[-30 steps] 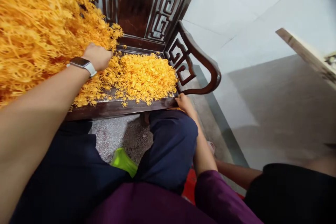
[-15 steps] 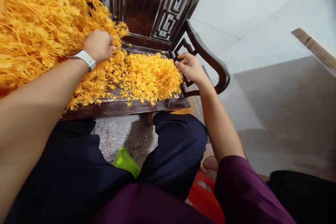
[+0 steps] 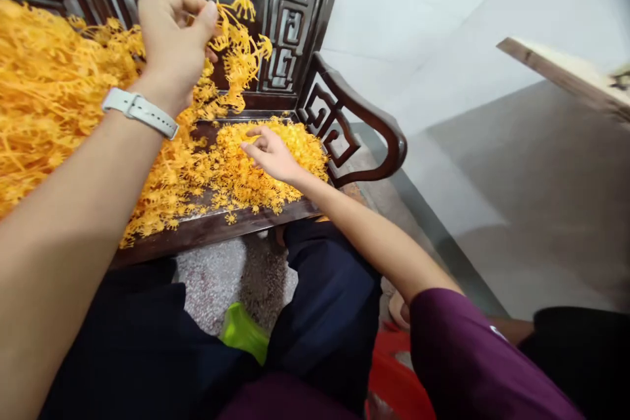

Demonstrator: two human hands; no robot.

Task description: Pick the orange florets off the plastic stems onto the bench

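My left hand (image 3: 173, 39), with a white watch strap on the wrist, is raised above the bench and pinched on a strip of joined orange plastic pieces (image 3: 239, 52) that dangles from its fingers. My right hand (image 3: 270, 152) lies on a heap of small loose orange pieces (image 3: 295, 144) on the seat of a dark carved wooden bench (image 3: 207, 230); its fingers are loosely spread, palm down. A large pile of orange strips (image 3: 44, 98) fills the bench's left side.
The bench's curved armrest (image 3: 364, 115) stands right of the loose heap. Below are my dark trousers, a green shoe (image 3: 243, 331) and a red stool (image 3: 394, 380). Another person's dark-clothed limb (image 3: 581, 348) shows at the lower right. A wooden board edge (image 3: 566, 75) juts in at right.
My left hand rose out of the big pile, lifting a strip of orange pieces. My right hand moved from the bench's front edge, past the armrest, onto the loose heap.
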